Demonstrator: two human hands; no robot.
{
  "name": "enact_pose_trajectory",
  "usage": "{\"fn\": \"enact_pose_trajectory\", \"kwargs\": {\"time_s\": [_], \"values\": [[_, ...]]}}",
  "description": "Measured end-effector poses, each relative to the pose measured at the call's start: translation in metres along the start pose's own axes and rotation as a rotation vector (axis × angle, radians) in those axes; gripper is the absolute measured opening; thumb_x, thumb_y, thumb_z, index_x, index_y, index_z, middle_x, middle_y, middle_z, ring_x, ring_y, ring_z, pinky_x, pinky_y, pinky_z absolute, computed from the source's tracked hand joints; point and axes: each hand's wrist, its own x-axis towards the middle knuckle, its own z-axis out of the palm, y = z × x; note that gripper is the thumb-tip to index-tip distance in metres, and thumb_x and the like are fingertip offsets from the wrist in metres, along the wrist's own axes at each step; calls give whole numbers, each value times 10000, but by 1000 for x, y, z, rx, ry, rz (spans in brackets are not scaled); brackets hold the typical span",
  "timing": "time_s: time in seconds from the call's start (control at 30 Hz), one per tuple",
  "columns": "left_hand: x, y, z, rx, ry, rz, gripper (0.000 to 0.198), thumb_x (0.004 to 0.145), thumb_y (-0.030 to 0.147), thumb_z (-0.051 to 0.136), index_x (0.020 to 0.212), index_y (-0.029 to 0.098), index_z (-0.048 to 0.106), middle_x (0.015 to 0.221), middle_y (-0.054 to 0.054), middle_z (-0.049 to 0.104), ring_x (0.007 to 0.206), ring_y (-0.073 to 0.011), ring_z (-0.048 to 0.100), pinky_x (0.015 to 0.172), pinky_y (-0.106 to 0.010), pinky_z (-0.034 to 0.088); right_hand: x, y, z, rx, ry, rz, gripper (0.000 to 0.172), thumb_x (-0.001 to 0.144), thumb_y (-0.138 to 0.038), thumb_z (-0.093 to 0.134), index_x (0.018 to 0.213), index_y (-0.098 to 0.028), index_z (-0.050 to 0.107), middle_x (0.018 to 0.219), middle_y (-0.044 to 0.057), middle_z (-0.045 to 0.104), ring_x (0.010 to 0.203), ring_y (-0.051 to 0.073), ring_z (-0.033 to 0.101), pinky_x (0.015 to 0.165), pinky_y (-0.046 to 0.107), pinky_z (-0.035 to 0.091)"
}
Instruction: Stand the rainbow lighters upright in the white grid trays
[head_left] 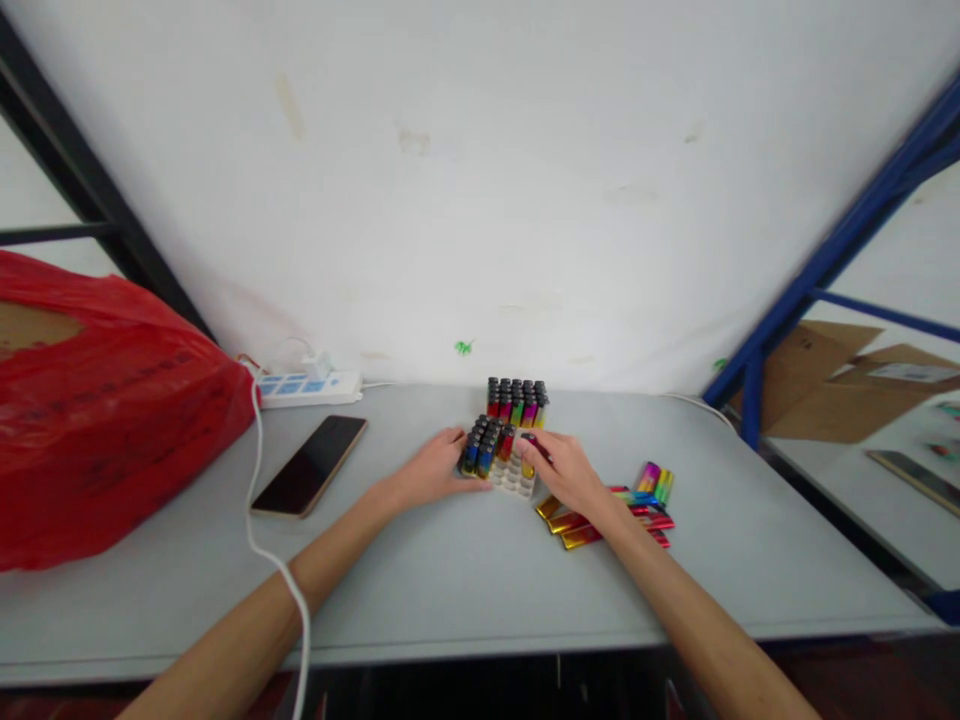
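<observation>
A pale tray with rows of round slots (510, 482) lies on the table, partly filled with upright lighters (480, 448) that have black tops and shiny blue or red bodies. My left hand (436, 468) grips the tray's left side, fingers behind and thumb along the front. My right hand (564, 468) pinches a yellow and dark lighter (529, 462) upright over the slots at the right; whether its base sits in a slot I cannot tell. Beneath my right forearm lies a loose pile of metallic lighters (577, 535) in gold, red, blue and purple.
Behind the tray stands a block of upright multicoloured lighters (517, 403). A phone (311, 467) lies at left, near a white power strip (311, 387) and a red plastic bag (112, 420). A white cable (259, 545) crosses over my left forearm. Cardboard (832, 385) stands beyond the blue frame (817, 265).
</observation>
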Motion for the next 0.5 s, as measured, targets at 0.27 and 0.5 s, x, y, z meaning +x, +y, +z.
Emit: {"fn": "enact_pose_trajectory", "kwargs": {"time_s": [0.27,0.5], "values": [[-2,2,-1,-10,25,4,611,786,633,863,1203,203,743,1232,-130,727,1177,-355,666,1102,-467,527,2,3,21,-7,-63,24,350,1122,-480,468,1040,-201,662,868,64,769,730,216,700,710,311,505],[0,2,-1,27,4,-4,629,790,629,860,1229,196,734,1267,-140,723,1223,-365,660,1133,-461,509,5,8,28,-316,-101,-49,296,1113,-434,532,1005,-191,663,985,110,760,873,239,728,790,320,532]]}}
